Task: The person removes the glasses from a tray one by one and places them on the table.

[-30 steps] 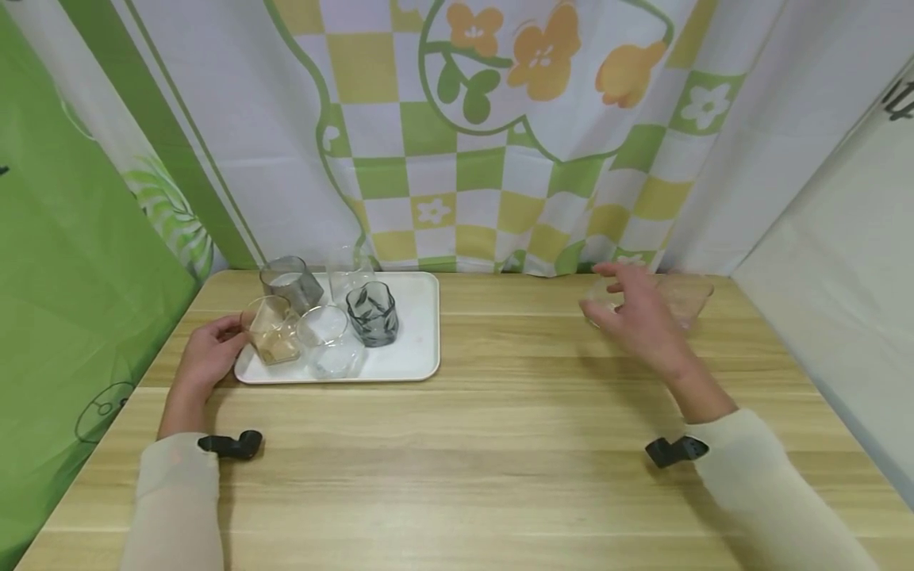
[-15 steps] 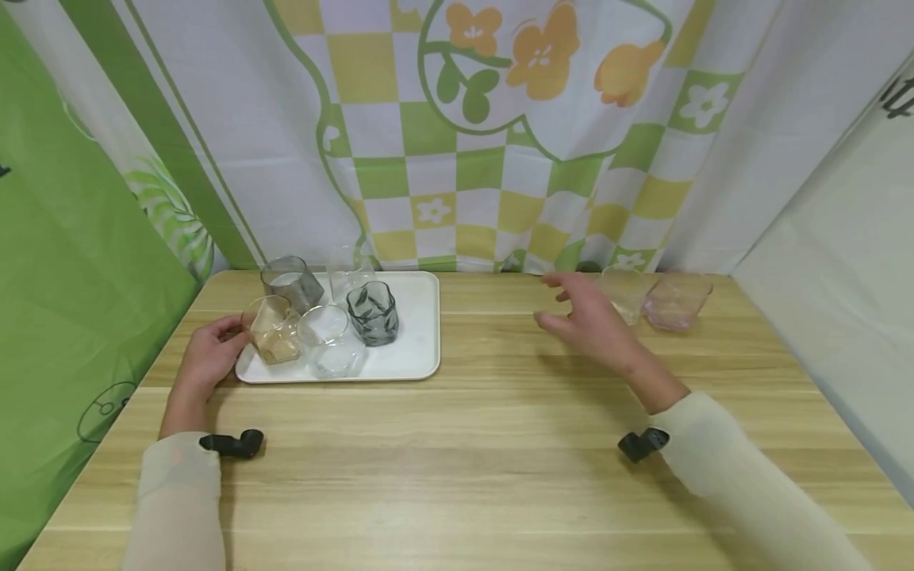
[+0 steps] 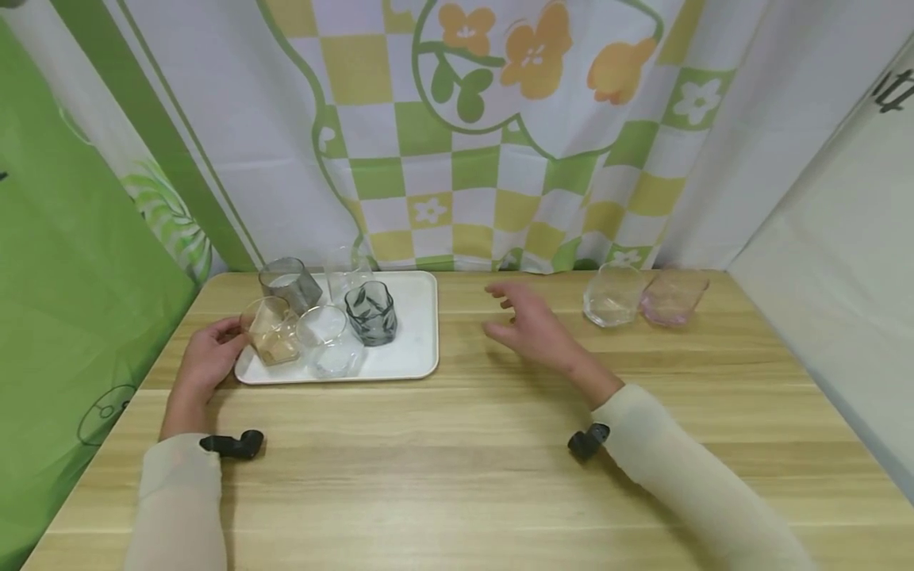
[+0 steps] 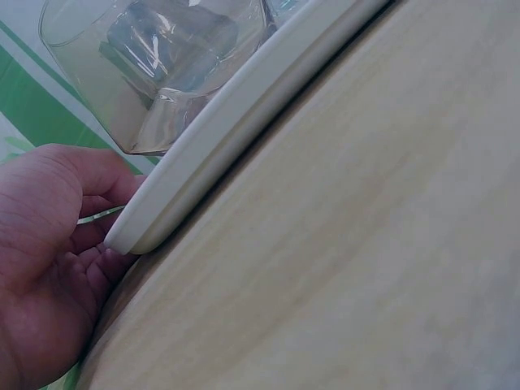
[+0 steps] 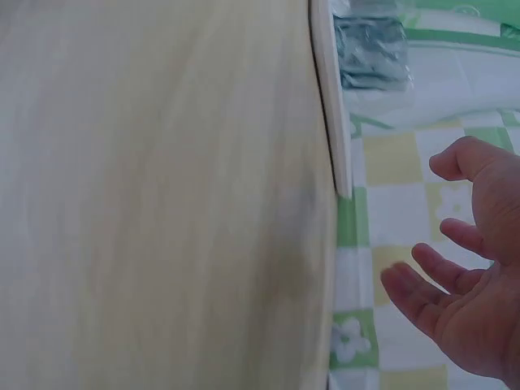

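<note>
In the head view, my left hand [image 3: 207, 357] is at the left end of a white tray [image 3: 417, 333]. The left wrist view shows its thumb and fingers pinching the tray's rim [image 4: 187, 175]. On the tray stand an amber glass [image 3: 274, 337], a grey glass [image 3: 303, 289], a dark patterned glass [image 3: 373, 316], a clear round glass [image 3: 336, 357] and a tall clear glass [image 3: 350, 274]. The amber one is nearest that hand. My right hand [image 3: 531, 327] hovers right of the tray, fingers spread and holding nothing; the right wrist view shows the same hand [image 5: 479, 268].
Right of my right hand, a clear glass [image 3: 612, 297] and a pinkish glass [image 3: 673, 300] stand side by side near the back edge of the wooden table [image 3: 428, 468]. A patterned curtain [image 3: 471, 174] hangs behind the table.
My right hand has moved left, away from the clear and pink glasses toward the tray, its fingers staying apart. The left hand and the tray have kept their place.
</note>
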`<move>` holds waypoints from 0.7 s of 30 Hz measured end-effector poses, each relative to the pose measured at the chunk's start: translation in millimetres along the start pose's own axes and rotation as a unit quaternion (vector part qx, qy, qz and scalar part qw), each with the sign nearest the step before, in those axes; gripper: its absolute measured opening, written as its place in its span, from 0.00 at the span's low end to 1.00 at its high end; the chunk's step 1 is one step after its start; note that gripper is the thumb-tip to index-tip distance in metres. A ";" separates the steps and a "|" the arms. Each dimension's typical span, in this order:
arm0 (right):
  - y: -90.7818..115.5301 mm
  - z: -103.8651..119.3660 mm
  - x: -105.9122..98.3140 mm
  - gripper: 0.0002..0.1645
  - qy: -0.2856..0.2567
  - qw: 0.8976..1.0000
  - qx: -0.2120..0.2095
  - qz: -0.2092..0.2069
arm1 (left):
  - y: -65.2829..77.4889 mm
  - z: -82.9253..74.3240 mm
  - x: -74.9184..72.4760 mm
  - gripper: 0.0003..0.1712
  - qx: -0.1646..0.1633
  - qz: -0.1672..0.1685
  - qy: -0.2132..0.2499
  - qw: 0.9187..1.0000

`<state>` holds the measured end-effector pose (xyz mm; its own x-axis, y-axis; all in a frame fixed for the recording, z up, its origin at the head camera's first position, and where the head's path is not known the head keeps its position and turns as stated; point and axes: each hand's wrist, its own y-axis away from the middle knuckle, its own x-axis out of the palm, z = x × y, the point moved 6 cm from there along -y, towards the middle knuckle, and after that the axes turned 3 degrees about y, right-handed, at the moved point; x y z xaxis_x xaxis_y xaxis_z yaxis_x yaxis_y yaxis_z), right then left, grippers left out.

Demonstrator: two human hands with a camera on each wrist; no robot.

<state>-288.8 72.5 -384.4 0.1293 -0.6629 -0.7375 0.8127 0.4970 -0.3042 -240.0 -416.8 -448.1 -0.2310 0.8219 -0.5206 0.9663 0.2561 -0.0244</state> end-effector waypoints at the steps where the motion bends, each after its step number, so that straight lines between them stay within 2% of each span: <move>1: -1.9 2.0 4.3 0.35 -0.003 1.000 -0.002 0.003 | -0.3 0.0 -0.1 0.28 0.000 -0.001 0.000 1.000; 11: -21.1 27.8 42.8 0.42 -0.061 0.997 -0.008 0.043 | -0.1 0.8 -0.6 0.27 0.004 -0.004 -0.009 1.000; 21: -44.7 52.9 65.4 0.47 -0.104 0.992 -0.022 0.071 | -0.7 1.0 -0.6 0.29 -0.008 0.005 -0.012 1.000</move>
<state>-286.6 -22.7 -387.1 0.3584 -0.6832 -0.6363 0.7531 0.6144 -0.2355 -240.4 -418.0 -448.7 -0.2187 0.8120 -0.5412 0.9665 0.2565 -0.0058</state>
